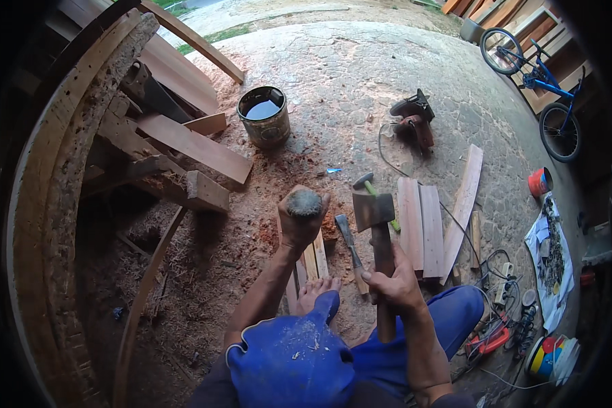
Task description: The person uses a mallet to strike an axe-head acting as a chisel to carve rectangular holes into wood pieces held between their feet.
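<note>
My left hand (294, 228) is closed round an upright tool whose round, battered grey handle end (304, 202) points up at me; its lower part is hidden under the fist. My right hand (396, 282) grips the dark wooden handle of a hatchet (375, 212), its broad metal head raised to the right of my left fist. Below my left hand lie narrow wooden strips (313, 262), with my bare foot (316, 291) on them. A chisel (349, 239) lies on the ground between my hands. Partly behind the hatchet head is a hammer with a green handle (370, 187).
Planks (421, 224) lie to the right, near a power tool (415, 119) with a trailing cord. A bucket of dark liquid (264, 121) stands ahead. On the left are a wooden bench (207, 192) and shavings. Tangled cables (503, 285) and a blue bicycle (540, 78) are at right.
</note>
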The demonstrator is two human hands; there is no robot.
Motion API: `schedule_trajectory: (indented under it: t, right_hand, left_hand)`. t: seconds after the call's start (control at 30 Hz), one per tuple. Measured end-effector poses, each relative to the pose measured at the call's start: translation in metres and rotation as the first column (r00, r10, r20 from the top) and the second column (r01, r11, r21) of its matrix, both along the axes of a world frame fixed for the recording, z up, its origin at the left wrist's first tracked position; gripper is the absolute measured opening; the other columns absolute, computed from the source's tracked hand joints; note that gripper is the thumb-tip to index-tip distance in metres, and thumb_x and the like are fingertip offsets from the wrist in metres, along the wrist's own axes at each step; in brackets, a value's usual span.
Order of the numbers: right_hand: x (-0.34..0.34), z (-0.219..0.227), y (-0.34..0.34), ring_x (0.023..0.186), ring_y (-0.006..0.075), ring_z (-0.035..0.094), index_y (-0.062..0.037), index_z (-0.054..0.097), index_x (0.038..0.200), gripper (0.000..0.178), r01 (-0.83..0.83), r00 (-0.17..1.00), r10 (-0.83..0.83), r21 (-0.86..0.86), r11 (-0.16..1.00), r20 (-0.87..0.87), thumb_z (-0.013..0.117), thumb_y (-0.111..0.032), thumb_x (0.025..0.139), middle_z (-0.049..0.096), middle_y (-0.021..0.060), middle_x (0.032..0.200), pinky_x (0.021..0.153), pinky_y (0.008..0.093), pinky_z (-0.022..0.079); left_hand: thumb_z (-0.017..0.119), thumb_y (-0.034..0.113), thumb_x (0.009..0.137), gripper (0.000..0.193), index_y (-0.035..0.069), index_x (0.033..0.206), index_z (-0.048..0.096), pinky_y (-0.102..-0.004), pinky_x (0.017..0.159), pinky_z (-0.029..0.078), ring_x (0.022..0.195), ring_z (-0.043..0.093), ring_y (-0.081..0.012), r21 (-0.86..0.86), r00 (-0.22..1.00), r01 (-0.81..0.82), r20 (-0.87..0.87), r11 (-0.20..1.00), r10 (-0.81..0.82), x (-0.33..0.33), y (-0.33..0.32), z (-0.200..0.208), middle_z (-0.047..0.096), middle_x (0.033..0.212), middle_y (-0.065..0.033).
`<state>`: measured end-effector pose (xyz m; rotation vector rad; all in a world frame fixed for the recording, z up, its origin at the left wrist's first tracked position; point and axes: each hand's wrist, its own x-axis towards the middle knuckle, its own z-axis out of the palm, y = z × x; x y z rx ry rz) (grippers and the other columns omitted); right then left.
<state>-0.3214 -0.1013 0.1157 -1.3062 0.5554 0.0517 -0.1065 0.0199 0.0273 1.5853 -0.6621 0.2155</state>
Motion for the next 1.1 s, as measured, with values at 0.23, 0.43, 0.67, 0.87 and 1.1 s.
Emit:
schedule_trajectory:
  t: [0.23,0.43,0.67,0.87,1.1]
  right_hand:
    - [0.006,-0.046,0.008,0.052,0.0120,0.057,-0.0120,0.039,0.144,0.059,0.295,0.948,-0.319,0.356,0.887,0.007,0.067,-0.005,0.093,0.056,0.0032,0.079,0.047,0.0315,0.052]
    - [0.020,-0.050,0.012,0.047,0.0105,0.053,-0.0094,0.045,0.127,0.041,0.217,0.975,-0.217,0.326,0.920,-0.039,0.067,-0.007,0.093,0.053,0.0012,0.075,0.040,0.0289,0.048]
    - [0.024,-0.051,0.011,0.047,0.0103,0.053,-0.0093,0.045,0.121,0.036,0.249,0.968,-0.246,0.315,0.916,-0.051,0.067,-0.006,0.093,0.053,0.0018,0.076,0.039,0.0278,0.047]
    - [0.020,-0.050,0.009,0.047,0.0104,0.053,-0.0089,0.045,0.119,0.034,0.259,0.965,-0.260,0.340,0.904,-0.045,0.068,-0.007,0.093,0.053,0.0021,0.077,0.039,0.0279,0.048]
    - [0.018,-0.049,0.009,0.046,0.0104,0.053,-0.0089,0.046,0.118,0.033,0.245,0.969,-0.243,0.309,0.919,-0.046,0.067,-0.008,0.093,0.052,0.0017,0.076,0.039,0.0280,0.048]
  left_hand:
    - [0.086,0.012,0.080,0.025,0.005,0.073,0.063,-0.0296,0.056,0.049,0.059,0.062,-0.0134,0.077,0.975,0.145,0.159,0.986,-0.156,-0.010,0.008,0.048,0.064,0.072,-0.0074]
    - [0.082,0.013,0.085,0.024,0.003,0.077,0.062,-0.0311,0.058,0.048,0.056,0.058,-0.0137,0.038,0.999,0.047,0.026,0.998,-0.048,0.040,-0.009,0.038,0.062,0.065,-0.0037]
    - [0.080,0.011,0.089,0.022,0.006,0.074,0.065,-0.0247,0.053,0.049,0.056,0.059,-0.0050,-0.016,0.993,0.040,-0.112,0.999,-0.041,0.047,-0.008,0.010,0.064,0.066,0.0046]
    - [0.083,0.017,0.086,0.024,0.004,0.080,0.064,-0.0287,0.062,0.051,0.064,0.062,-0.0096,-0.039,0.966,0.069,-0.248,0.997,-0.076,0.048,-0.005,-0.003,0.066,0.071,-0.0005]
    - [0.081,0.012,0.088,0.018,0.004,0.078,0.068,-0.0257,0.056,0.050,0.061,0.061,-0.0064,-0.034,0.976,0.061,-0.208,0.998,-0.067,0.049,-0.005,-0.003,0.066,0.069,0.0026]
